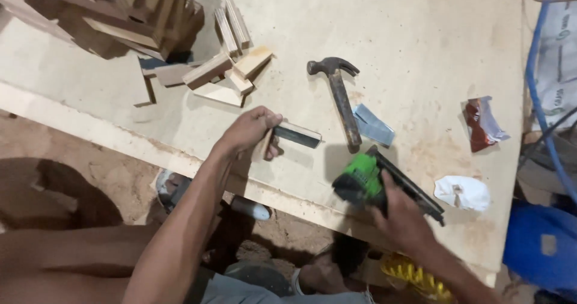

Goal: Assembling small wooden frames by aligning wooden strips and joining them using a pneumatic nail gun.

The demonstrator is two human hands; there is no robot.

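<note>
Plywood sheet (390, 45), pale and dusty, serving as workbench over a dirt floor (72, 159); seen from above through the head camera. Left hand (249, 132) closed in a pinch on a small wood block (294, 134), thumb and fingers clamped at its near end, block resting flat on the sheet. Long axis of the block running left to right, tilted slightly downward toward the right, its free dark-faced end pointing at the nail gun (375, 184). Right hand (399, 211) wrapped around the grip of that green and black nail gun, fingers curled tight, tool body lying low over the sheet near its front edge. Nail gun to the right of and below the block, near but apart, a bare strip of sheet between them; right hand clearly the nearer one to the block's free end. Claw hammer (339, 96) lying untouched just beyond that gap, handle pointing toward the nail gun. Loose offcuts (231, 69) heaped well to the upper left, beside stacked wooden frames (120, 15). Crumpled wrapper (481, 123) and white scrap (461, 193) at right, blue hose (541, 87) along the edge.
</note>
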